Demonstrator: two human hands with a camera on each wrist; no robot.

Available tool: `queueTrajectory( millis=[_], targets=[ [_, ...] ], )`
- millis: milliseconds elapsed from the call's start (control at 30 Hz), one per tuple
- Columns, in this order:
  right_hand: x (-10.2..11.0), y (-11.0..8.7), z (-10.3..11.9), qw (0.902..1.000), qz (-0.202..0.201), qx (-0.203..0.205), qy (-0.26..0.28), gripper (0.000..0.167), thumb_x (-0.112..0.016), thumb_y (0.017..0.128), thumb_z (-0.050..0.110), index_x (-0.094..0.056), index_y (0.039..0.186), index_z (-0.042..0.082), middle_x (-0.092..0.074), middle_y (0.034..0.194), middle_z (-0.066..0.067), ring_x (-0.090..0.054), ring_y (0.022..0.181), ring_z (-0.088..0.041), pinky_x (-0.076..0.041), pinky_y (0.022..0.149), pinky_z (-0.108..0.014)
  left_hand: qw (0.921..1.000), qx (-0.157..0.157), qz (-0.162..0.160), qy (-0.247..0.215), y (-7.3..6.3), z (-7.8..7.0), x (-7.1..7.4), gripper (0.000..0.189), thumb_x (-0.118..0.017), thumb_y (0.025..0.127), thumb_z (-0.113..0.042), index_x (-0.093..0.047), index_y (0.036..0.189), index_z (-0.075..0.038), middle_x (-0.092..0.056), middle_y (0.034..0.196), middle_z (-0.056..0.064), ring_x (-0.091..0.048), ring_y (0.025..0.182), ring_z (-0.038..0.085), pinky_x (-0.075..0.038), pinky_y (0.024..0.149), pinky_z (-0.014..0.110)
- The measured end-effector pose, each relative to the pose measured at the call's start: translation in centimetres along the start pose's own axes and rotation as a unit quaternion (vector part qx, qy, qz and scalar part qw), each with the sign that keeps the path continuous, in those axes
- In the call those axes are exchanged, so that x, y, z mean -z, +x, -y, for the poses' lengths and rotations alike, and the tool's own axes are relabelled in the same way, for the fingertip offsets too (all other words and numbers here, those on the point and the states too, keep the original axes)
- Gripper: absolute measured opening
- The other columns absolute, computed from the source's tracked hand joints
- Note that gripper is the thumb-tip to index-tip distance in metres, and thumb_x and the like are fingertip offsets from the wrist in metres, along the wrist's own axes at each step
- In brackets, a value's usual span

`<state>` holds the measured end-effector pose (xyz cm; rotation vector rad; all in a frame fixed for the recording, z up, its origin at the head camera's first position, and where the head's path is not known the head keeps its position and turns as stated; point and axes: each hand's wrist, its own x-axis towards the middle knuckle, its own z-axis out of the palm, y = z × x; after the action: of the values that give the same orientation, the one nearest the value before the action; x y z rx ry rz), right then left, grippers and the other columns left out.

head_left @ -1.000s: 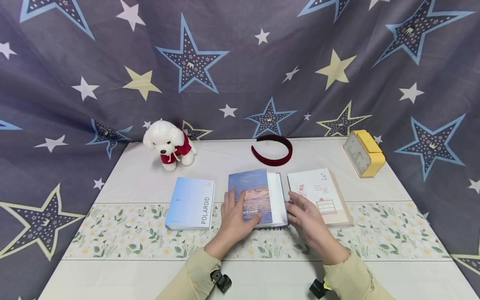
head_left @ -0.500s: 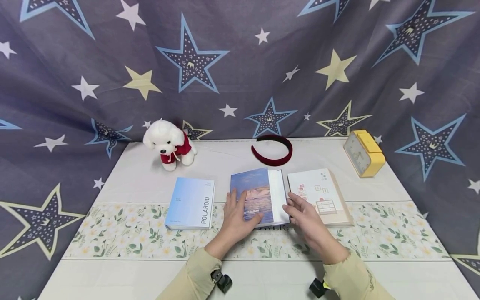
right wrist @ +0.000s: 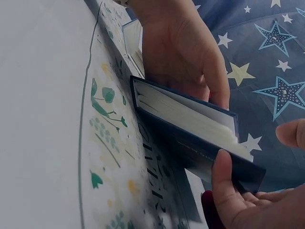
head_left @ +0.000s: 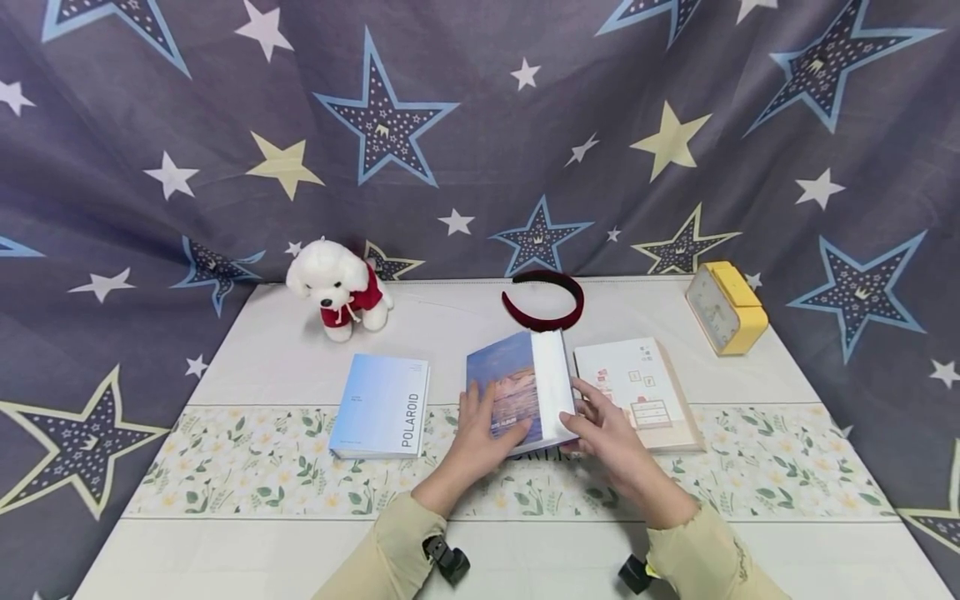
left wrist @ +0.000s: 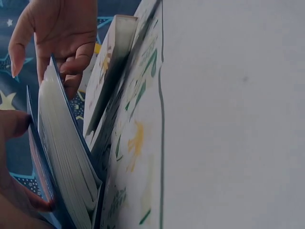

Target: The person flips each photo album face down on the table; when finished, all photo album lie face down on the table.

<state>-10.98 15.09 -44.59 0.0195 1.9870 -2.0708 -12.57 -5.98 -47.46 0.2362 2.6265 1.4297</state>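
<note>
A photo album (head_left: 510, 387) with a sea-and-sunset cover lies tilted at the middle of the table, its right side raised and its white pages (left wrist: 62, 143) showing. My left hand (head_left: 476, 437) rests on the front cover, fingers and thumb spread across it. In the left wrist view the cover stands slightly apart from the pages. My right hand (head_left: 611, 437) holds the album's right side, fingers curled behind the back cover (right wrist: 190, 148) and thumb over the page side.
A pale blue POLAROID album (head_left: 381, 407) lies to the left, and an illustrated white book (head_left: 630, 387) lies close on the right. Behind are a white plush dog (head_left: 330, 279), a dark red headband (head_left: 577, 304) and a yellow clock (head_left: 738, 304). A starry curtain (head_left: 450, 75) hangs at the back.
The photo album's right side has risen and shifted slightly right and away from me. My right fingers have moved from beside it to behind its back cover; my left hand has followed slightly right.
</note>
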Motion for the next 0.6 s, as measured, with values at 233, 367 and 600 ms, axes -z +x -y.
queueTrajectory(
  millis=[233, 367, 600],
  targets=[
    [-0.2, 0.0, 0.0, 0.9994, 0.017, 0.028, -0.013, 0.074, -0.062, 0.093, 0.008, -0.021, 0.154, 0.006, -0.047, 0.139, -0.025, -0.061, 0.104, -0.024, -0.055, 0.083, -0.045, 0.9995, 0.009, 0.000, -0.029, 0.1, 0.0, -0.2, 0.091, -0.062, 0.089, -0.050, -0.022, 0.154, 0.000, 0.001, 0.157, 0.033, 0.008, 0.143, 0.050, -0.009, 0.106, 0.073],
    [-0.4, 0.0, 0.0, 0.9987, 0.031, 0.040, -0.004, 0.081, -0.064, 0.091, 0.005, -0.016, 0.156, 0.007, -0.043, 0.142, -0.026, -0.057, 0.115, -0.029, -0.055, 0.085, -0.043, 0.9991, 0.008, 0.001, -0.040, 0.2, -0.4, -0.3, 0.090, -0.063, 0.089, -0.049, -0.022, 0.154, -0.002, 0.002, 0.155, 0.035, 0.009, 0.142, 0.052, -0.007, 0.104, 0.075],
    [-0.6, 0.0, 0.0, 0.9958, 0.044, 0.072, -0.036, 0.087, -0.068, 0.087, 0.004, -0.016, 0.156, 0.010, -0.037, 0.148, -0.025, -0.043, 0.132, -0.039, -0.048, 0.096, -0.036, 0.9984, 0.009, 0.007, -0.055, 0.1, -1.1, -0.4, 0.092, -0.063, 0.088, -0.051, -0.022, 0.154, -0.002, 0.002, 0.155, 0.036, 0.008, 0.141, 0.053, -0.006, 0.105, 0.074]
  ],
)
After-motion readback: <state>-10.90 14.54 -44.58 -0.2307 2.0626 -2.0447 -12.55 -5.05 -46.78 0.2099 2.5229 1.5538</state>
